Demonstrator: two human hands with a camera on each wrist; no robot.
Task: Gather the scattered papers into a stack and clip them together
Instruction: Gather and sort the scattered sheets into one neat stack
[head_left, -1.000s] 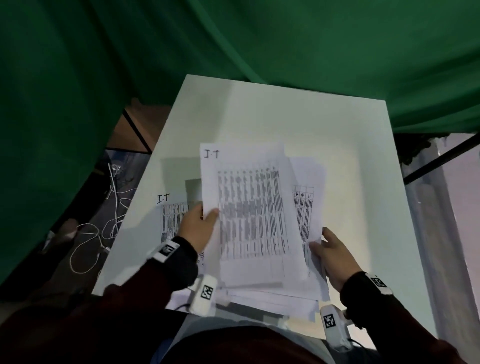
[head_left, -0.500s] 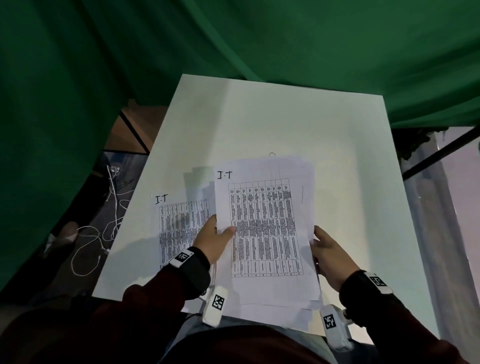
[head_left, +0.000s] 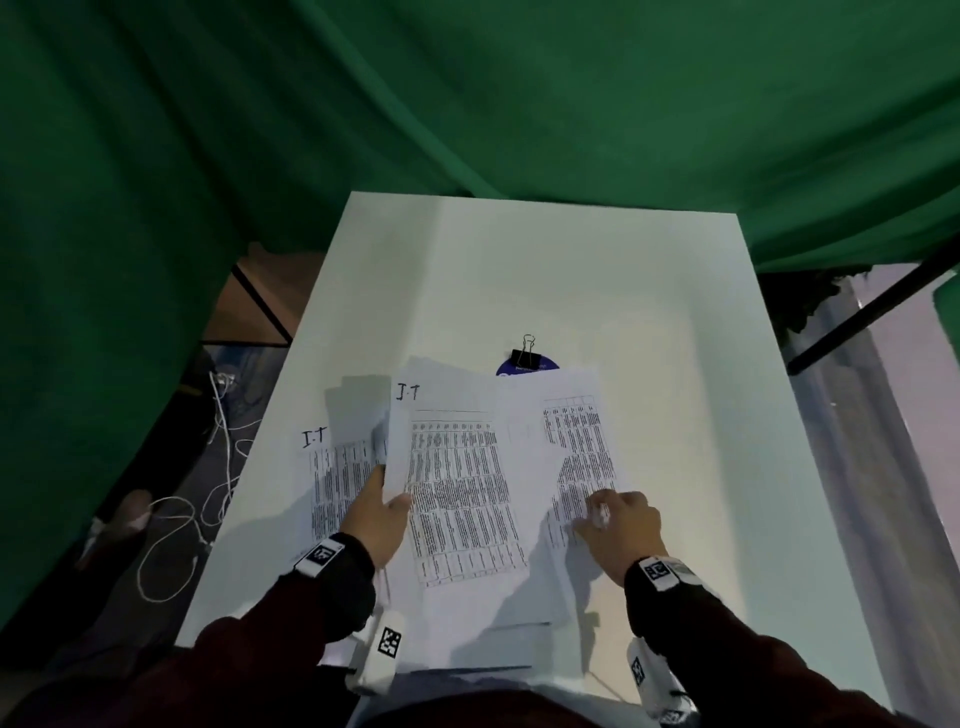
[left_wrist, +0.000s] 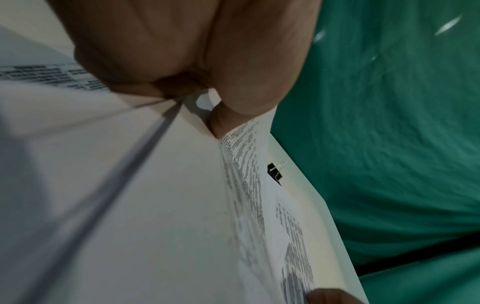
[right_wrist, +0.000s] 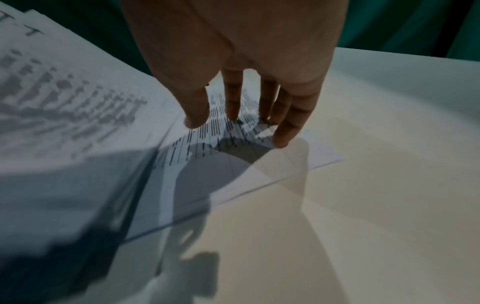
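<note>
My left hand (head_left: 382, 512) pinches the left edge of a bundle of printed sheets (head_left: 457, 483), thumb on top; the left wrist view shows the thumb and fingers (left_wrist: 233, 98) clamped on the paper edge. A separate printed sheet (head_left: 582, 457) lies flat to the right, and my right hand (head_left: 613, 519) presses its straight fingertips (right_wrist: 283, 139) down on it. Another sheet marked "I.T" (head_left: 332, 478) lies on the white table (head_left: 519, 270) at the left. A black binder clip (head_left: 525, 356) sits beyond the papers on a blue disc (head_left: 548, 366); the same binder clip (left_wrist: 274, 173) shows in the left wrist view.
Green cloth (head_left: 467, 104) hangs behind and left of the table. White cables (head_left: 182, 519) lie on the floor at the left. A dark bar (head_left: 872, 306) runs past the right side. More sheets (head_left: 467, 670) overhang the table's near edge.
My right hand let go of the bundle's right edge and moved onto the sheet lying at the right. The bundle shifted left in my left hand, uncovering the binder clip and disc.
</note>
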